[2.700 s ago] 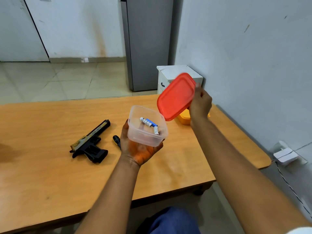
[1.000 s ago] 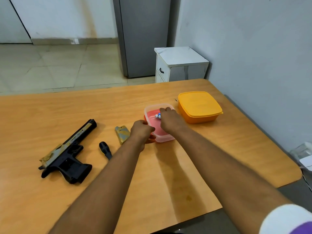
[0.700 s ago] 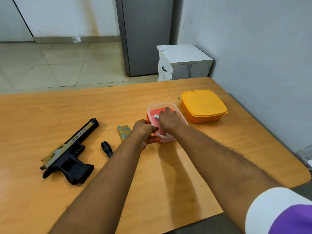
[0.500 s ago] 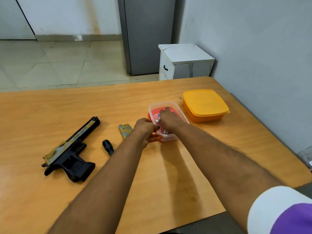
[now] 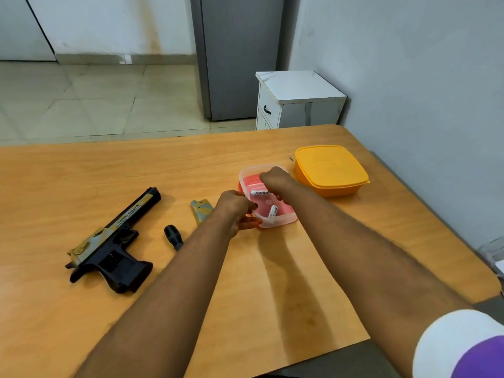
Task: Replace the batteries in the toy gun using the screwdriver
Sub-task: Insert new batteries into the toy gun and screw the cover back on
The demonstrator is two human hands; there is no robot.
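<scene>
Right hand (image 5: 274, 179) pinches a battery (image 5: 259, 192) above the clear tub (image 5: 283, 221); left hand (image 5: 236, 207) grips its rim; a weak pinch could drop the battery.

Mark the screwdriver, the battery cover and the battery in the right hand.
screwdriver (image 5: 173, 236), head view, on its black handle.
battery cover (image 5: 201, 211), head view, middle of the loose camouflage panel.
battery (image 5: 259, 192), head view, on its white label, pinched by the right hand (image 5: 275, 179).

Screwdriver (image 5: 173, 236): only the handle shows, shaft hidden under the left forearm. Right hand (image 5: 273, 180) fingertips curl out of view inside the tub (image 5: 283, 218). Cover (image 5: 201, 210) partly behind the left hand (image 5: 234, 207). Second battery (image 5: 272, 211) label unreadable.
</scene>
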